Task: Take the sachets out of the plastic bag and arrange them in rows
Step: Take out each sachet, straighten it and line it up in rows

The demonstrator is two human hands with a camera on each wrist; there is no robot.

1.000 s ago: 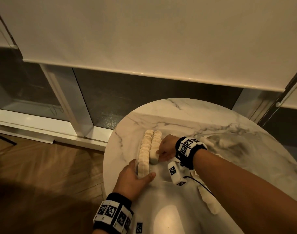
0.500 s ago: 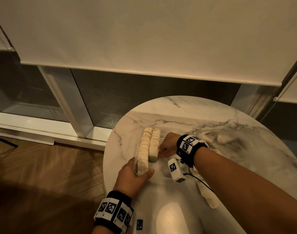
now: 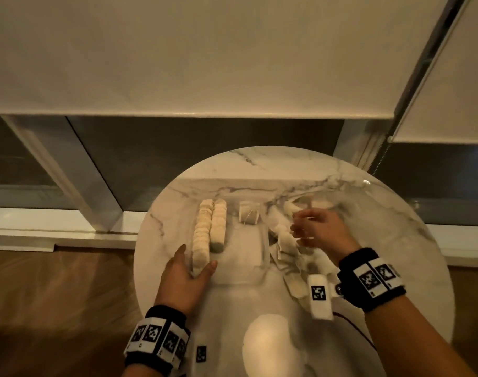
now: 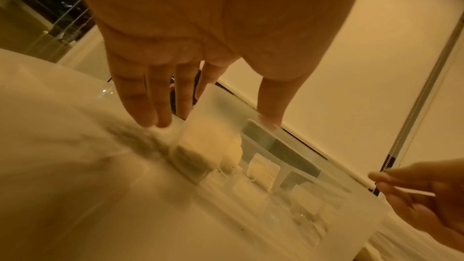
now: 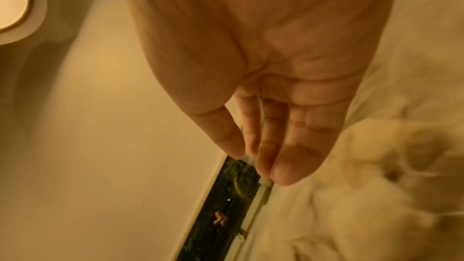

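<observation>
Two rows of pale sachets [image 3: 209,229] lie side by side left of centre on the round marble table [image 3: 259,170], inside a clear shallow box [image 4: 226,106]. My left hand [image 3: 197,258] rests at the near end of the left row, with straight fingers on one side and the thumb on the other. One single sachet [image 3: 248,216] stands apart to the right of the rows. Loose sachets [image 3: 282,232] lie heaped on the crumpled clear plastic bag [image 3: 327,205]. Over this heap hovers my right hand [image 3: 300,229], fingers straight and holding nothing.
The table edge runs close to my left hand, with wooden floor [image 3: 55,295] below. A window wall with a lowered white blind [image 3: 205,63] stands behind the table. A bright lamp reflection [image 3: 270,344] shines on the near tabletop.
My right hand has left the right row and moved right, over the loose sachets. My left hand stays at the near end of the left row. The view has swung right.
</observation>
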